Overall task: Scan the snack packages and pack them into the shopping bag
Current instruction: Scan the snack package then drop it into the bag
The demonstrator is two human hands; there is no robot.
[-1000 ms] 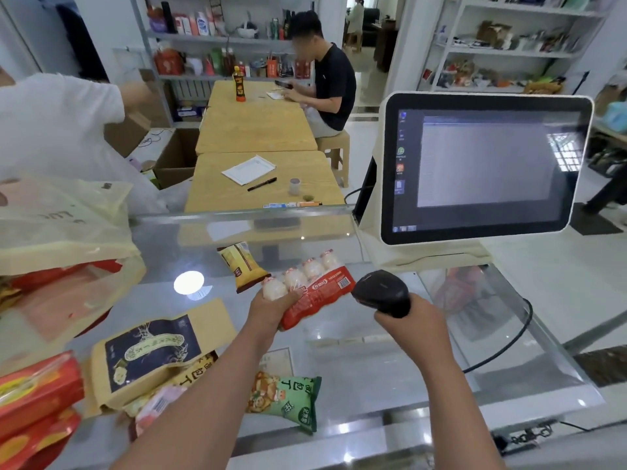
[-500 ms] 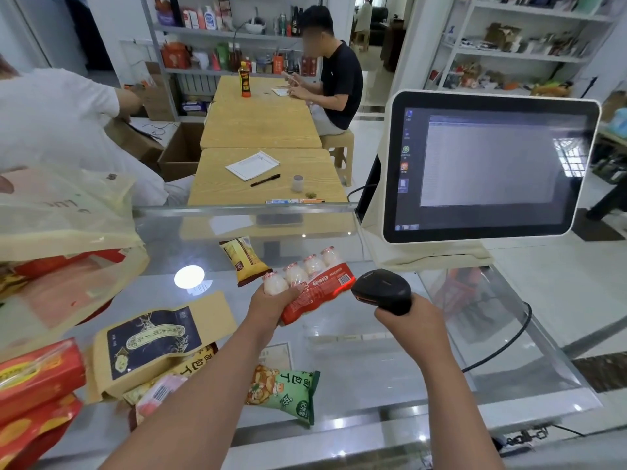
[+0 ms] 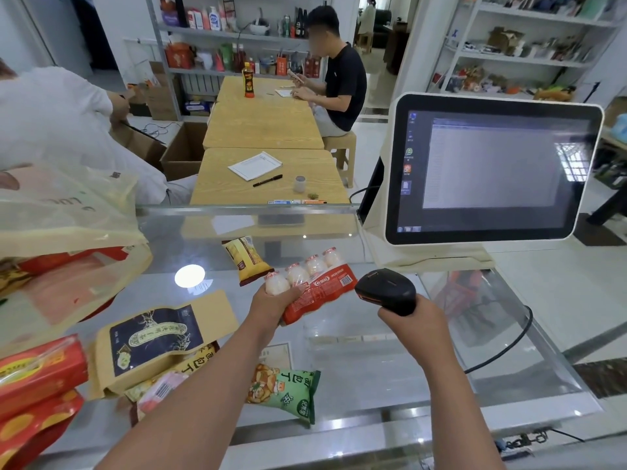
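Compared with the earlier frames, both hands hold nearly the same pose; the view has shifted slightly. The left hand (image 3: 276,301) grips the near-left end of the bottle multipack (image 3: 314,283), fingers curled round it, above the glass bench (image 3: 373,368). The right hand (image 3: 412,320) holds the scanner (image 3: 386,290), fingers wrapped on its handle, its nose just right of the pack's barcode. The shopping bag (image 3: 68,225) lies far left.

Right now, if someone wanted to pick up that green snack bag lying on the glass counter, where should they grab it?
Probably from above, across the green snack bag's puffy middle. It lies flat on the glass counter with open space on its right, while the left forearm crosses close by its left.
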